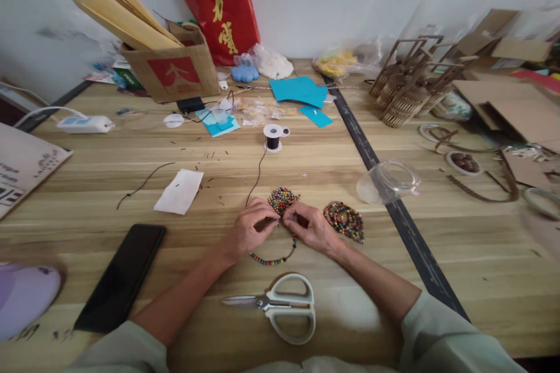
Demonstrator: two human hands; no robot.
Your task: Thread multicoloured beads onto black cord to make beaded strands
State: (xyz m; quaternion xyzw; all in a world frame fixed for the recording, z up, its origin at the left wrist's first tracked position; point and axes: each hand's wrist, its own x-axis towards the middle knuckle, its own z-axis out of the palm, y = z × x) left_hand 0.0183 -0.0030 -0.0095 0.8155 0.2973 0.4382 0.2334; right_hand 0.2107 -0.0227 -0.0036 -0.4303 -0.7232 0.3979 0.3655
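Wooden table [306,163]: worktop under everything.
Left hand [250,228]: pinched on the beaded cord [272,259].
Right hand [308,224]: fingertips closed on the same cord, touching the left.
Strung so far: a short curve of beads hanging below the hands.
Left to string: loose beads [283,198] heaped just behind the fingers.
Finished coil [345,220]: beside the right hand.
Spool [273,137]: thread runs to the hands.
Scissors [280,305]: untouched, near the person.

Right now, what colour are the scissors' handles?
White, or very pale grey; the scissors show best in the head view.
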